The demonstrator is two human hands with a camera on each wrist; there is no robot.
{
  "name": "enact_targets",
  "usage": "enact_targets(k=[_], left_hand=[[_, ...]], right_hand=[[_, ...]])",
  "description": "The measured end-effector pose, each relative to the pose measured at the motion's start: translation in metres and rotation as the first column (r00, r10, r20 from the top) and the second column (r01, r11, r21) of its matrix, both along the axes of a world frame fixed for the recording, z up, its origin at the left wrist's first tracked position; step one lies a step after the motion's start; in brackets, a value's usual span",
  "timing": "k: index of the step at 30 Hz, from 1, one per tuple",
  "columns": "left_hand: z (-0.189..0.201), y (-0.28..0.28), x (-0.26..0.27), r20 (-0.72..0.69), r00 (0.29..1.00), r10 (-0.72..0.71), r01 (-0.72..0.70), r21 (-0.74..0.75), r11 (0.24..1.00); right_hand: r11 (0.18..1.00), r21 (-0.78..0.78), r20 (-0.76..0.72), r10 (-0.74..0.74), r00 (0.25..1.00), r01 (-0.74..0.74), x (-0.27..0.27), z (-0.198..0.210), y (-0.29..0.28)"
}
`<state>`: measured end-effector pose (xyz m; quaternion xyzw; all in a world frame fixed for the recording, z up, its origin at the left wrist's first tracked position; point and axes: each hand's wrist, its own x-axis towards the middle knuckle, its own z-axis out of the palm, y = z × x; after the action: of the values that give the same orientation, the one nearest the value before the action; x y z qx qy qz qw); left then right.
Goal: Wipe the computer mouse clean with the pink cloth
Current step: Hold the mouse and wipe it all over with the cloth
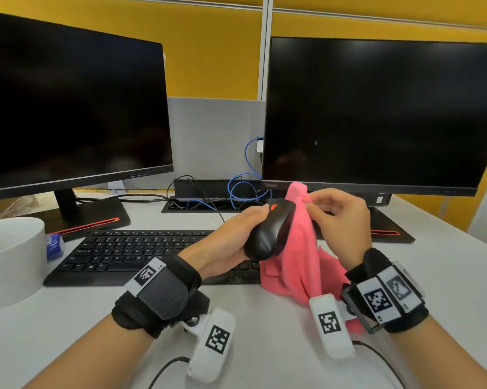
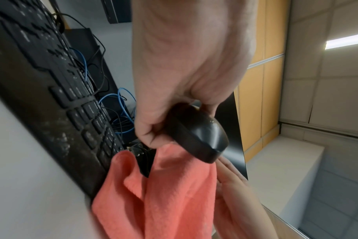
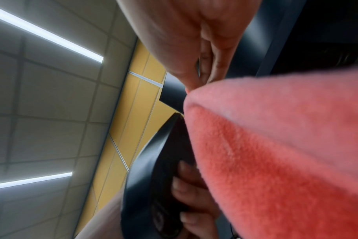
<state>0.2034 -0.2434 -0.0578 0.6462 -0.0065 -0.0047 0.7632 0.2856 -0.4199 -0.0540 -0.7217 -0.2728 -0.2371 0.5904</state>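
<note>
My left hand (image 1: 236,237) grips a black computer mouse (image 1: 270,228) with a red scroll wheel, lifted above the desk and tilted on its side. The pink cloth (image 1: 295,248) hangs against the mouse's right side and trails down onto the desk. My right hand (image 1: 340,214) pinches the cloth's upper edge beside the mouse's front end. In the left wrist view the mouse (image 2: 198,134) sits in my curled fingers with the cloth (image 2: 164,194) below it. The right wrist view shows the cloth (image 3: 276,145) covering most of the mouse's underside (image 3: 153,177), where my left fingers (image 3: 186,186) curl.
A black keyboard (image 1: 130,254) lies under my left hand. Two dark monitors (image 1: 68,108) (image 1: 377,116) stand behind it, with blue and black cables (image 1: 236,189) between them. A white round container (image 1: 12,259) and a small blue item (image 1: 54,245) sit at the left.
</note>
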Motion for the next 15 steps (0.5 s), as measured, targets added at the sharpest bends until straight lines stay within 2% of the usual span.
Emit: enact_targets(k=[5, 9, 15], left_hand=[[0.003, 0.006, -0.001, -0.067, 0.998, -0.018, 0.011, -0.104, 0.995], [-0.002, 0.010, 0.002, -0.110, 0.994, -0.008, -0.011, -0.177, 0.984], [-0.002, 0.010, 0.007, -0.103, 0.987, 0.124, -0.150, -0.304, 0.941]], right_hand=[[0.998, 0.027, -0.006, -0.050, 0.999, 0.050, 0.003, 0.002, -0.003], [0.999, 0.050, -0.048, 0.016, 0.999, -0.014, 0.001, 0.001, -0.001], [0.994, 0.072, -0.103, 0.093, 0.990, -0.086, 0.000, 0.000, 0.000]])
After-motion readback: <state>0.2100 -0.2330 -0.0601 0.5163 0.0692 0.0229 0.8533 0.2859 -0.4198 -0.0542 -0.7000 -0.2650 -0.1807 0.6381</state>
